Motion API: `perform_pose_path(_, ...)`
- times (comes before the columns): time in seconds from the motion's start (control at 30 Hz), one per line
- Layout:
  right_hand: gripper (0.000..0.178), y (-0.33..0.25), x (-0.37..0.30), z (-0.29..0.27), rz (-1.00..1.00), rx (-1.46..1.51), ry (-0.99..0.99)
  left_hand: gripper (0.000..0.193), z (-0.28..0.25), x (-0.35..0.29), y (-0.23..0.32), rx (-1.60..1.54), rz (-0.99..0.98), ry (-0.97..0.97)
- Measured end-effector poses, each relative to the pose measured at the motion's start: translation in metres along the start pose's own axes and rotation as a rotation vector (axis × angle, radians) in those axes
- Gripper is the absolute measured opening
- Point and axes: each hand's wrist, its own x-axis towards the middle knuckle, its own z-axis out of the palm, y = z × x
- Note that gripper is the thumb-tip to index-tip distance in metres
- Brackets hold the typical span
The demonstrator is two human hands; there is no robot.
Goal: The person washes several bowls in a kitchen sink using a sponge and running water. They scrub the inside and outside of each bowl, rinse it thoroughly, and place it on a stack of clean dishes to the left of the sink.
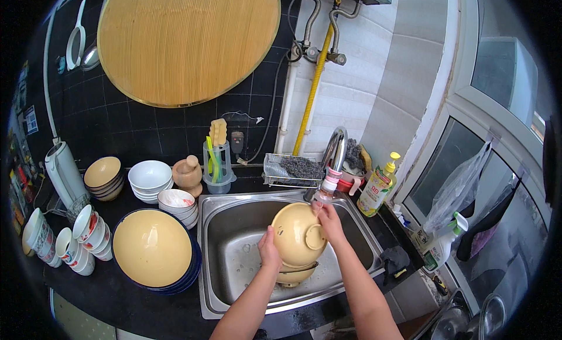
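Observation:
Over the steel sink (225,281) I hold a cream-yellow bowl (291,232), tilted so that its outside and foot ring face me. My left hand (269,250) grips its left edge, and my right hand (329,222) is closed on its right side near the rim. Just behind the bowl stands the curved tap (338,147) with a pinkish clear nozzle; whether water runs is hard to make out. Below the held bowl, more yellow bowls (295,277) with dark rims lie in the sink, partly hidden.
Left of the sink stand stacked yellow plates (153,246), white bowls (151,176), smaller yellow bowls (104,173) and several cups (91,226). Behind it are a utensil holder (218,164) and a wire rack (293,170). A soap bottle (377,188) and spray bottle (442,246) stand right.

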Motion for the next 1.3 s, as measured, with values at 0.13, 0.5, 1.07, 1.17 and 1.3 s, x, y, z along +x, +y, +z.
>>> perform_pose_path(0.13,0.023,0.023,-0.044,-0.008,0.093,0.291,0.042,0.049,-0.006,0.008,0.002,-0.149,0.003,-0.029)
perform_pose_path(0.5,0.022,0.004,-0.088,0.024,-0.070,-0.184,-0.050,0.054,-0.043,0.038,-0.003,-0.365,0.026,0.192)
perform_pose_path(1.07,0.032,0.019,-0.076,-0.002,0.593,0.883,0.068,0.049,-0.016,0.015,0.003,-0.191,-0.316,0.038)
perform_pose_path(1.17,0.030,0.026,-0.077,-0.008,0.696,1.011,0.243,0.048,-0.023,0.022,-0.012,-0.098,-0.335,-0.121)
perform_pose_path(1.3,0.032,0.029,-0.076,-0.013,0.730,0.986,0.377,0.042,-0.016,0.017,-0.014,0.048,-0.334,-0.181)
